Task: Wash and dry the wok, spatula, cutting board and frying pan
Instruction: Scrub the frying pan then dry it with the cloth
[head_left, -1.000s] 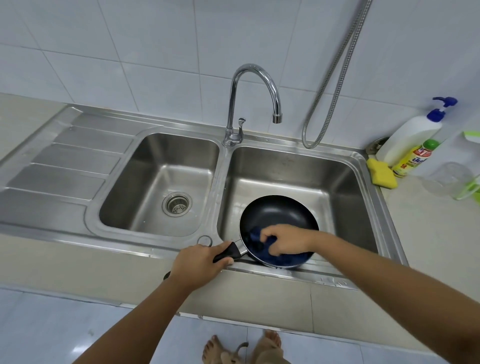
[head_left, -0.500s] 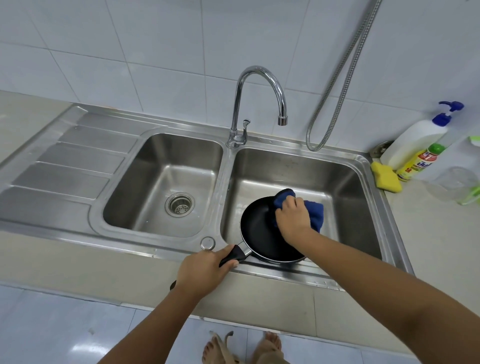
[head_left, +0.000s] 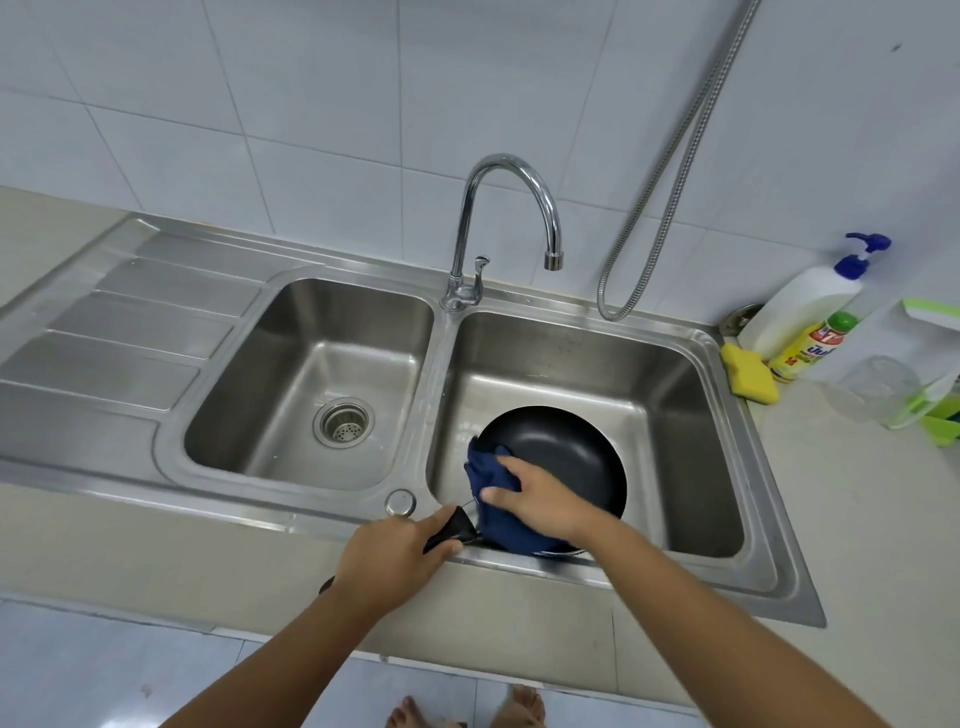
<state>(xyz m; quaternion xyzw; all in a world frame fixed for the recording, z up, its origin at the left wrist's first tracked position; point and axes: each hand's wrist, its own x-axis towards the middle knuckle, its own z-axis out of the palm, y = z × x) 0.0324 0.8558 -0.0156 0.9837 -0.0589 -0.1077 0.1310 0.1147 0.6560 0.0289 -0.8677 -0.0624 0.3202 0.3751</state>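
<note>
A beige tabletop (head_left: 857, 493) carries a steel double sink (head_left: 769, 545) set into it. The ribbed drainboard (head_left: 130, 332) lies at 9 o'clock, then the left basin (head_left: 291, 364) with its strainer (head_left: 343, 428), then the right basin (head_left: 675, 415). A faucet (head_left: 506, 171) stands on the rim at 12 o'clock, between the basins. A dark pan (head_left: 561, 452) sits in the right basin at its 6 o'clock wall. On the tabletop at 3 o'clock stand a white pump bottle (head_left: 800, 306) and a yellow bottle (head_left: 810, 348), touching, with a yellow sponge (head_left: 748, 374) just beside them and a clear cup (head_left: 878, 389) near.
</note>
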